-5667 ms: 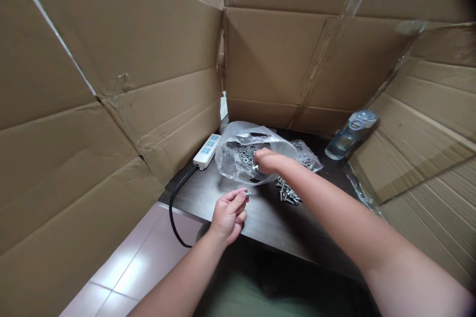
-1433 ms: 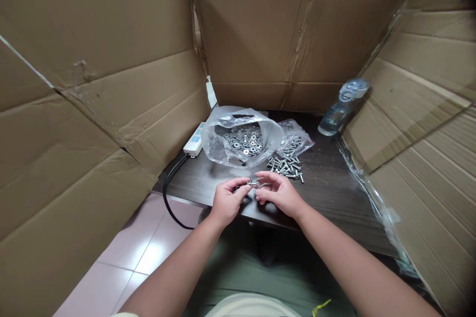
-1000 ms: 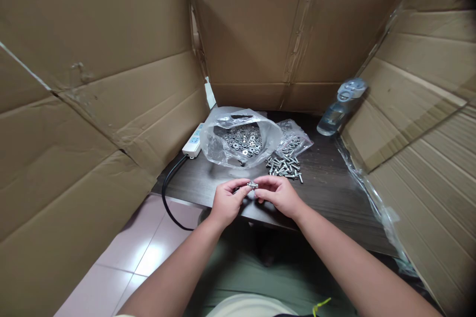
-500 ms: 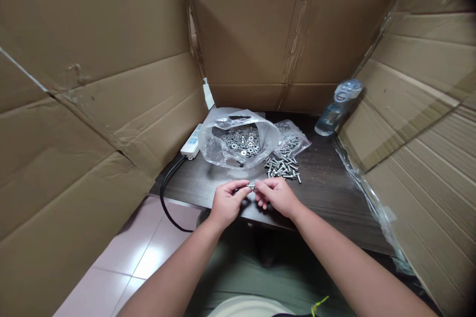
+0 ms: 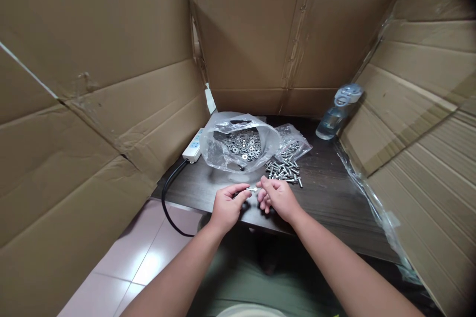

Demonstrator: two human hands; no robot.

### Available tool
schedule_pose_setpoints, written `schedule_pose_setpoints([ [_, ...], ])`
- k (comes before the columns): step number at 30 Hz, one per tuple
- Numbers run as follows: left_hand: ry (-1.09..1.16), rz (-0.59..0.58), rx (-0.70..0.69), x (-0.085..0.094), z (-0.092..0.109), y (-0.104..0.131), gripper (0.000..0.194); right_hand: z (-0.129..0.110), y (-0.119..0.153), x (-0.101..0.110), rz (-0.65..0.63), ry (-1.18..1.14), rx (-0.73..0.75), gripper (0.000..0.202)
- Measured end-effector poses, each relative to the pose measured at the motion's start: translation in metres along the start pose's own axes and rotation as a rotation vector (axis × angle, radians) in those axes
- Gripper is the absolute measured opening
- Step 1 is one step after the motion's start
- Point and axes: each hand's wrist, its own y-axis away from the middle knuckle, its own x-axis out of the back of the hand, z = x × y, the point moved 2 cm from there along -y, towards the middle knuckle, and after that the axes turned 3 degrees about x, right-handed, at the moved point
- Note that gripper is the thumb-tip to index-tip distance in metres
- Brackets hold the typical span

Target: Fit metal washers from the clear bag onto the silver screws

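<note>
My left hand (image 5: 227, 206) pinches a small metal bolt (image 5: 252, 189) between thumb and forefinger above the table's front edge. The bolt points sideways toward my right hand (image 5: 277, 199). That hand sits at the bolt's free end, its thumb raised and its lower fingers loosely curled. Whether a fingertip still brushes the bolt is too small to tell. Just beyond my right hand lies a pile of loose bolts (image 5: 284, 171). Behind my hands, a clear plastic bag (image 5: 213, 151) gapes wide, with many flat washers (image 5: 243, 144) inside.
A smaller clear bag (image 5: 302, 144) with bolts spilling out lies beside the washer bag. On the left is a white power strip (image 5: 193, 151) with a black cable (image 5: 166, 203). A water bottle (image 5: 332, 120) stands back right. Cardboard walls (image 5: 253, 39) enclose the dark table (image 5: 327, 198).
My right thumb has lifted off the bolt and the right fingers have loosened, showing more of the bolt. My left hand keeps its pinch. The view has tilted slightly upward.
</note>
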Motion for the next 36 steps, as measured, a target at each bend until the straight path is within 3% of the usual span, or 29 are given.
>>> schedule_pose_setpoints([
  [5,0.028,-0.004,0.005,-0.0003,-0.0002,0.0004,0.033,-0.0032,0.0022,-0.0013,-0.125,-0.039,0.082,0.040],
  [7,0.031,-0.019,0.015,-0.0004,-0.0012,0.0000,0.033,-0.0015,0.0015,-0.0016,-0.116,0.056,0.041,0.035],
  [11,0.034,-0.043,0.038,0.0011,-0.0055,-0.0014,0.033,0.0010,0.0000,-0.0011,-0.024,0.074,-0.017,0.048],
  [14,0.044,-0.049,0.039,0.0018,-0.0070,-0.0018,0.033,-0.0015,0.0007,-0.0017,-0.079,-0.043,0.073,0.043],
  [17,0.023,-0.053,0.025,0.0007,-0.0054,-0.0015,0.031,-0.0026,0.0011,-0.0024,-0.137,-0.013,0.114,0.039],
  [20,0.015,-0.046,0.022,-0.0003,-0.0044,-0.0014,0.031,-0.0002,-0.0001,-0.0020,-0.105,0.073,0.021,0.042],
  [23,0.057,-0.046,0.040,-0.0002,-0.0063,-0.0018,0.032,0.0005,-0.0002,-0.0008,-0.036,-0.013,-0.050,0.050],
  [26,0.089,-0.041,0.039,0.0000,-0.0077,-0.0025,0.033,-0.0031,0.0016,-0.0014,-0.066,-0.110,0.021,0.043],
  [28,0.070,-0.040,0.020,-0.0004,-0.0069,-0.0026,0.032,-0.0059,0.0025,-0.0026,-0.106,-0.091,0.108,0.046],
  [30,0.039,-0.039,0.008,-0.0011,-0.0053,-0.0023,0.031,-0.0064,0.0022,-0.0033,-0.102,-0.009,0.145,0.033],
  [33,0.017,-0.040,0.013,-0.0018,-0.0041,-0.0018,0.032,-0.0034,0.0002,-0.0027,-0.044,0.118,0.092,0.043],
  [36,0.046,-0.025,0.023,-0.0017,-0.0049,-0.0015,0.035,-0.0016,-0.0005,-0.0010,-0.009,0.041,0.066,0.042],
])
